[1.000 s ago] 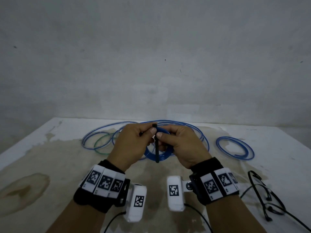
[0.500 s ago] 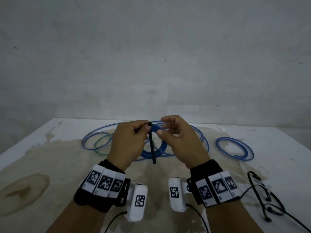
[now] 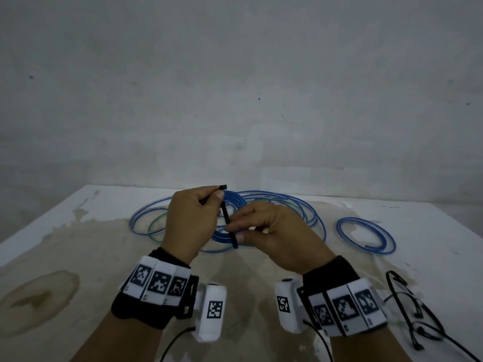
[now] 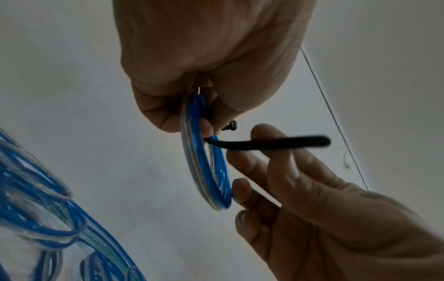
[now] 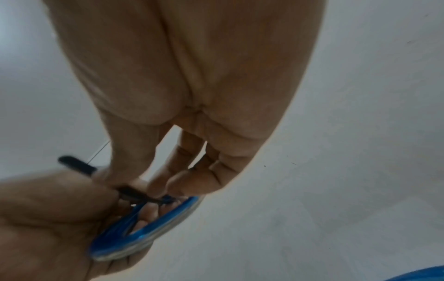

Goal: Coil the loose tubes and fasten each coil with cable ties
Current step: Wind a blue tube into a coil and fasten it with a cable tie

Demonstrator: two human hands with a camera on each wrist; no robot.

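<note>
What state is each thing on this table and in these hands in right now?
Small blue coil: lifted, not yet tied.
Black cable tie: passed around the coil, tail unthreaded.
Left hand: grips coil and tie head.
Right hand: pinches the tie's tail.
Loose tubes: sprawled on the table, uncoiled.
Second coil: lying flat at the right.
Spare ties: lying unused.

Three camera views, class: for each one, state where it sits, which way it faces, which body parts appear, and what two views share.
Head: worn on the head, facing forward and down at the stained white table; both hands and banded wrists show.
Left wrist: looks along the left hand gripping the small blue tube coil; right fingers show.
Right wrist: looks along the right hand towards the coil; left hand shows.
Shared: both wrist views show the black cable tie.
</note>
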